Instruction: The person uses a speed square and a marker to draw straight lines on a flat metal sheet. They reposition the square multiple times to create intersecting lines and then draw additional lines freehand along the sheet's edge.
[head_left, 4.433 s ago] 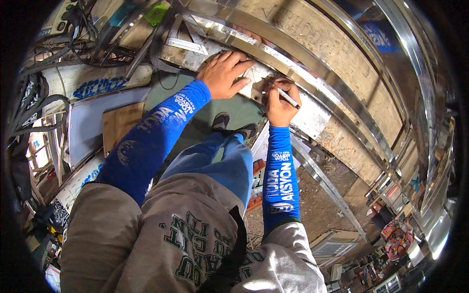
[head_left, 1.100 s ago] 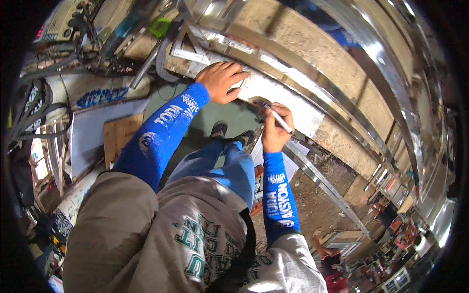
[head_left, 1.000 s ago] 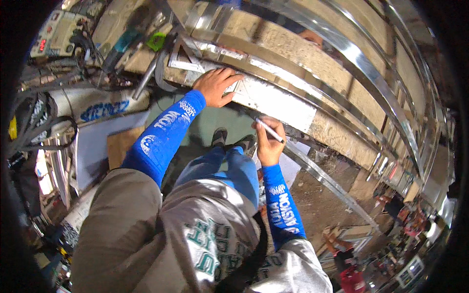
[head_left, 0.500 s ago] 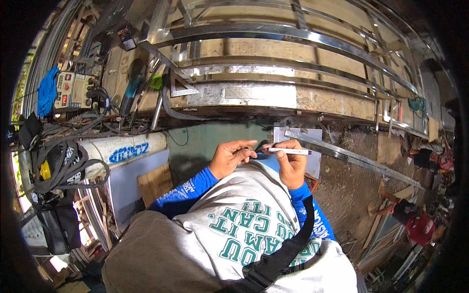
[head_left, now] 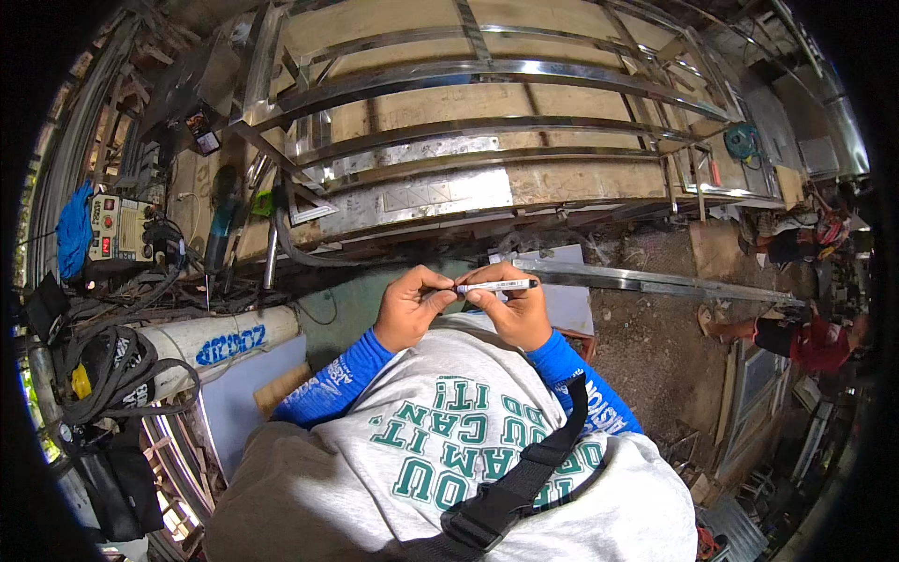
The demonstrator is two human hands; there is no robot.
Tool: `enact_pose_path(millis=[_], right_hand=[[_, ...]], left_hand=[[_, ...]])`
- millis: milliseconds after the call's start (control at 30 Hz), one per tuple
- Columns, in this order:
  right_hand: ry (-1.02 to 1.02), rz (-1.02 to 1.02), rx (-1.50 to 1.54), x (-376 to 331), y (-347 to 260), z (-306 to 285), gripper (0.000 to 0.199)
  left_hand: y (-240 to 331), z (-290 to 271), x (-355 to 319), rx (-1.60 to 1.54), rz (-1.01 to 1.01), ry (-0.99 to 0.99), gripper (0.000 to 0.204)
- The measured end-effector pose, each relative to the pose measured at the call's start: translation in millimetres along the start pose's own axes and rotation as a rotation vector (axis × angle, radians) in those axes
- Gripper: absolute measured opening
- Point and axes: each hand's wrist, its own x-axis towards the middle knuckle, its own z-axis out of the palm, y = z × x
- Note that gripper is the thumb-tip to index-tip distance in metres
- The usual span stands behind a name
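Note:
A slim white marker pen (head_left: pixel 496 286) with a dark right end lies level in front of my chest. My right hand (head_left: pixel 520 317) is closed around it, thumb below and fingers above. At the marker's left end, the fingertips of my left hand (head_left: pixel 407 309) are pinched together, touching my right fingers. Whether a cap sits between those fingertips is hidden. Both forearms wear blue sleeves.
Ahead, a welded shiny metal frame (head_left: pixel 506 70) rests on a wooden workbench (head_left: pixel 552 187). To the left are a welding machine (head_left: pixel 120 229), cables and a white gas cylinder (head_left: pixel 225 345). A long metal tube (head_left: pixel 655 281) extends right, towards a person in red (head_left: pixel 819 342).
My left hand has closed in on the marker's left end, and the two hands now meet. The whole view has shifted, with the bench and frame further left.

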Motion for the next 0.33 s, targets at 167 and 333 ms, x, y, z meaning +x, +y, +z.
enact_pose_path(millis=[167, 333], right_hand=[[-0.033, -0.096, -0.026, -1, -7, 4, 0.01], [-0.095, -0.085, -0.165, -2, -12, 4, 0.01]], left_hand=[[22, 1, -2, 0.286, 0.115, -0.07, 0.024], [35, 0, -8, 0.507, 0.082, -0.132, 0.03]])
